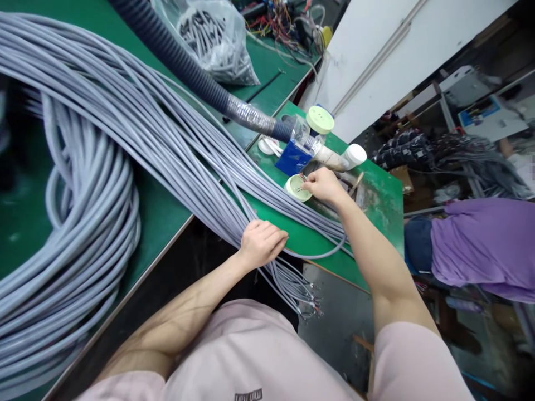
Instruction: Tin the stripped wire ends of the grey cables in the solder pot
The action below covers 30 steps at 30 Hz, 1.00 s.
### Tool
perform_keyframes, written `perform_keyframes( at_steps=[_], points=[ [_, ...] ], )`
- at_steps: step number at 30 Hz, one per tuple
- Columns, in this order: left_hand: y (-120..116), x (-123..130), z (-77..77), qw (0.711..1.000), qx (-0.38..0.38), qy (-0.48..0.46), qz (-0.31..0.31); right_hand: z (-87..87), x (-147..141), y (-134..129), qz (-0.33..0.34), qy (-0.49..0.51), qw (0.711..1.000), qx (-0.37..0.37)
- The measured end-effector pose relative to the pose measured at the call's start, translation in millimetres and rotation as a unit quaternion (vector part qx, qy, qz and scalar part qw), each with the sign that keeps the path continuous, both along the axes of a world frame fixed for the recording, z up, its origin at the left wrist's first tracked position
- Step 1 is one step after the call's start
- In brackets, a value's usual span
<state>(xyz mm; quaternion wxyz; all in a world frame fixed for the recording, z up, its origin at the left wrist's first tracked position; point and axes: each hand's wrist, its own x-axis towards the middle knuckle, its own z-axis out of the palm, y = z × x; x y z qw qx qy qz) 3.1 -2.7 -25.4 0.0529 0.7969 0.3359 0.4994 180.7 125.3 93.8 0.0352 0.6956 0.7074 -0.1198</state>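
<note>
My pale pink shirt is nearest to me, and just beyond it a spray of stripped cable ends hangs off the table edge, with bits of colour at the tips. My left hand is closed over the grey cables just above those ends, fingers curled together. To my left, a thick coil of the same grey cable lies on a green table.

Further out, over the green tabletop, my right hand pinches a few thin wires between thumb and fingertips. I hold them at the mouth of a small pale green cup, their tips pointing down into it; I cannot tell whether they touch the bottom. A loop of grey cable bends near my right forearm.

Just past the cup stands a blue box, where a dark ribbed hose comes in from the upper left. A white cup is to the right. Farther back, a clear bag of grey pieces sits near tangled coloured wires. Off to the right is a person in a purple top.
</note>
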Motion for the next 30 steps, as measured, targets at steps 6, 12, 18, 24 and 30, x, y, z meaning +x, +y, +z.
perform_keyframes(
  at_steps=[6,12,18,24,30],
  points=[
    [0.1,-1.6,0.6,1.0,0.008,0.001,0.001,6.8,-0.5,-0.9,0.011,-0.007,1.0,0.005],
    [0.9,-1.6,2.3,1.0,0.013,-0.018,-0.006,21.3,53.4,-7.5,-0.038,0.048,0.996,0.059],
    [2.5,-1.9,5.1,0.999,0.028,-0.04,0.006,0.1,122.8,-3.1,-0.162,0.057,0.981,0.094],
    [3.6,-2.1,3.4,0.999,0.035,-0.041,0.004,-20.5,140.9,6.7,-0.209,0.057,0.973,0.084],
    [3.6,-1.5,2.3,0.999,0.035,-0.039,0.004,-23.8,137.9,10.2,-0.197,0.036,0.977,0.074]
  ],
)
